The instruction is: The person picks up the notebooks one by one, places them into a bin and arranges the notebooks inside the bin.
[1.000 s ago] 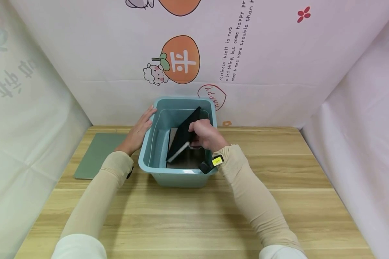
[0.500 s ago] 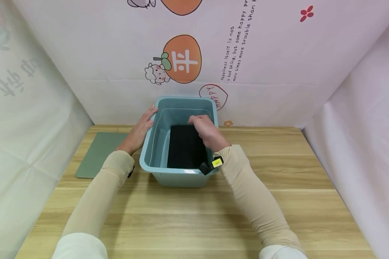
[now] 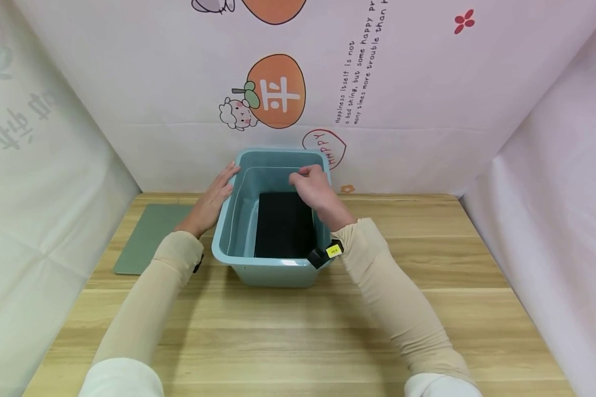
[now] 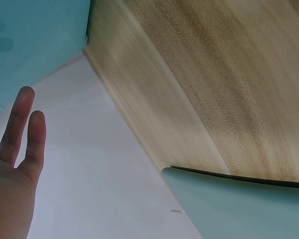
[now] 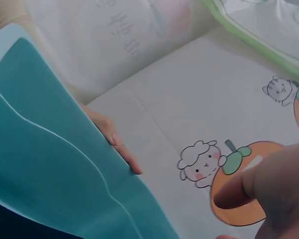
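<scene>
A light blue plastic bin (image 3: 273, 261) stands on the wooden table against the back wall. Flat on its bottom lies a black notebook (image 3: 284, 229). My left hand (image 3: 209, 204) rests with straight fingers against the bin's left rim; two of its fingers (image 4: 36, 134) show in the left wrist view. Over the bin's right back part is my right hand (image 3: 319, 190), apart from the notebook, its fingers loosely bent with nothing in them. In the right wrist view, a thumb and part of the right hand (image 5: 281, 186) appear at the lower right. What lies beneath the notebook is hidden.
A flat grey-green board (image 3: 149, 240) lies on the table (image 3: 278, 342) left of the bin, partly covered by my left hand and arm. White printed cloth (image 3: 402, 99) forms the back wall, and plain white cloth (image 3: 551, 182) hangs at the right.
The black notebook was tilted in my right hand; it now lies flat in the bin. My right hand has let go and risen toward the bin's back. The left hand has stayed at the rim.
</scene>
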Demonstrator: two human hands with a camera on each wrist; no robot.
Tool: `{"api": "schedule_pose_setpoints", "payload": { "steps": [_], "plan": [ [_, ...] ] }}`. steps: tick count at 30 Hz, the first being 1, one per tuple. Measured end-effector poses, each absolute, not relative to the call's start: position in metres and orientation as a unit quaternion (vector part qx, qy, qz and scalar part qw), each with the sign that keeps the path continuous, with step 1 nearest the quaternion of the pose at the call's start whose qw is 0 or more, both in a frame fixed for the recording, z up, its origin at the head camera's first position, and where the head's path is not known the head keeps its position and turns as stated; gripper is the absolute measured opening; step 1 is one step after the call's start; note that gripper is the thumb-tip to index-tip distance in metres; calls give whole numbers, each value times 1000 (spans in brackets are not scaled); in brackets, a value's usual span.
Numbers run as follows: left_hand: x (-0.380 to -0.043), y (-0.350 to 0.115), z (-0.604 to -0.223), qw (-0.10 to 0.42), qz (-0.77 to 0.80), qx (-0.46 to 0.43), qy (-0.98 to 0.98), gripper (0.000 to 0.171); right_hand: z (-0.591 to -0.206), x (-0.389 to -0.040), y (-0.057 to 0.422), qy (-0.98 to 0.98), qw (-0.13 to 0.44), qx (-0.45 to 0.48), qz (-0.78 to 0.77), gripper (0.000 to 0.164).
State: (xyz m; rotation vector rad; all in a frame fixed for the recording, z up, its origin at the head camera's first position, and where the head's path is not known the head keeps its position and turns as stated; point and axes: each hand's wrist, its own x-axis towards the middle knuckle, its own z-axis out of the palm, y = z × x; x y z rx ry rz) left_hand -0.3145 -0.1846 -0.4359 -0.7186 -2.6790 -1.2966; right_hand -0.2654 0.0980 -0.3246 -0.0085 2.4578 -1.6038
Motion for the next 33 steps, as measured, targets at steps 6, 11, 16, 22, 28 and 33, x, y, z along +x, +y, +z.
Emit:
{"api": "schedule_pose_setpoints", "payload": {
  "steps": [6,11,16,22,28,33],
  "plan": [
    [-315,-184,-436,44,-423,-237,-873,53,-313,-263,103,877,73,-36,-474,58],
    [-313,-183,-433,33,-416,-230,-879,54,-309,-262,111,913,48,-75,-398,66],
    [-312,-187,-427,33,-366,-215,-905,54,-310,-264,121,940,21,-99,-326,76],
    [-311,-189,-422,33,-315,-210,-925,54,-316,-268,134,960,14,-100,-263,84],
    [-310,-190,-420,30,-308,-215,-926,54,-321,-272,146,974,14,-115,-197,94],
    [-309,-191,-412,32,-262,-221,-939,56,-326,-274,158,977,1,-139,-164,99]
  ]
}}
